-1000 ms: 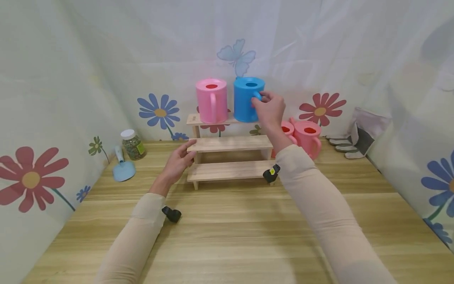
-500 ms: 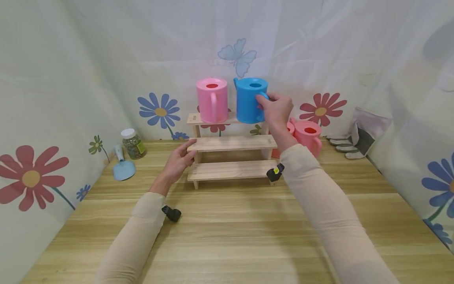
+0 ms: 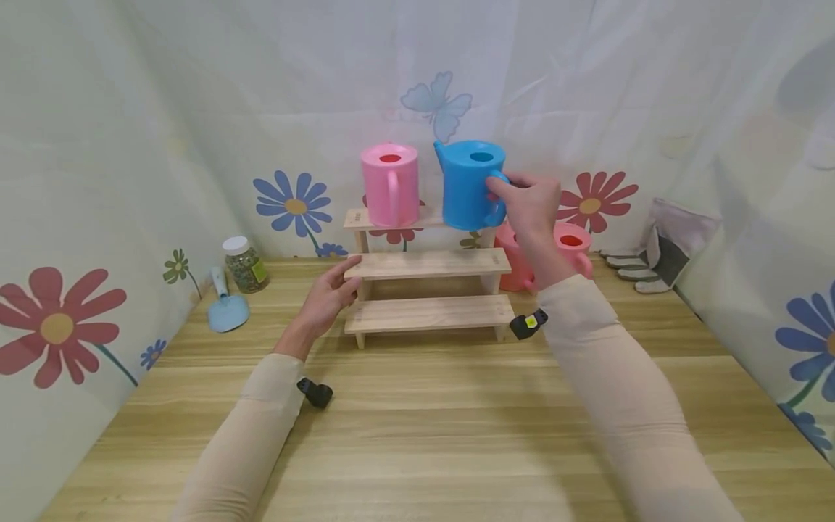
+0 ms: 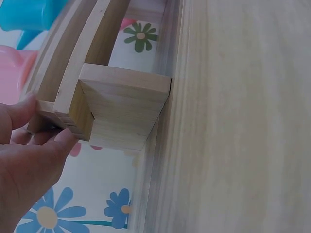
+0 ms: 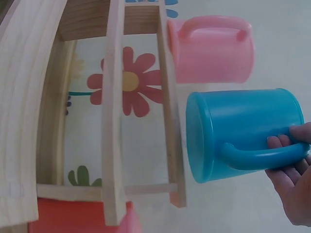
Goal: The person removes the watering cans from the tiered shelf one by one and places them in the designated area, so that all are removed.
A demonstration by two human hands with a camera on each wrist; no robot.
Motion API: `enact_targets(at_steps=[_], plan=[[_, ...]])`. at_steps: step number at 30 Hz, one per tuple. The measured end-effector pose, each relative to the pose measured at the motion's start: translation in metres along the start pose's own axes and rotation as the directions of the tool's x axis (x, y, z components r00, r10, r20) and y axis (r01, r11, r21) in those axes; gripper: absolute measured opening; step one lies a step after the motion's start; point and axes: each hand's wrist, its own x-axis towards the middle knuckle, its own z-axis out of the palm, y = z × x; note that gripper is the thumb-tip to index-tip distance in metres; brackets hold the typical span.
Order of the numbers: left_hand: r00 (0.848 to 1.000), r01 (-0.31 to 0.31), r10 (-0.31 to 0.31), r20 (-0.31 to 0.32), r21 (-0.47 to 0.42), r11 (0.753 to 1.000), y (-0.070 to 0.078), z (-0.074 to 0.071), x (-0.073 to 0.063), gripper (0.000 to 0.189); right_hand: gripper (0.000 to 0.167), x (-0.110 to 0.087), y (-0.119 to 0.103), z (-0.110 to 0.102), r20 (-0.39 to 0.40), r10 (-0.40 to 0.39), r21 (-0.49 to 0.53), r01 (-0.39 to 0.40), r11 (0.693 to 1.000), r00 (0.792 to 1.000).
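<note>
A blue watering can is upright at the right end of the three-tier wooden shelf's top board. My right hand holds it by the handle, its spout pointing back left. In the right wrist view a narrow gap shows between the blue can's base and the top board. A pink watering can stands at the top board's left end. My left hand grips the left end of the middle board, thumb on one side and fingers on the other, as the left wrist view shows.
Two coral-pink watering cans stand on the table right of the shelf, one partly behind my right wrist, the other farther right. Gloves lie at the right. A jar and a light-blue scoop are at the left.
My right hand has moved right and slightly toward me with the blue watering can, which has turned so its spout shows at the left. My left hand has stayed on the shelf.
</note>
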Motion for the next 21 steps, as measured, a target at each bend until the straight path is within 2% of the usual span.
enact_targets(at_steps=[9,14,21], plan=[[1.000,-0.016,0.016,0.010,-0.009,1.000,-0.001,-0.001,0.001,0.054,0.049,-0.017,-0.007,-0.053,0.006,0.020,-0.032,-0.020,0.999,1.000],[0.999,-0.025,0.025,0.031,0.005,1.000,-0.003,-0.001,0.001,0.053,0.053,-0.030,0.003,-0.086,-0.012,0.019,-0.076,-0.020,0.997,1.000],[0.999,-0.039,0.039,0.030,0.021,0.999,-0.001,-0.003,-0.002,0.052,0.048,-0.042,0.018,-0.113,0.013,0.001,-0.084,0.000,0.996,1.000]])
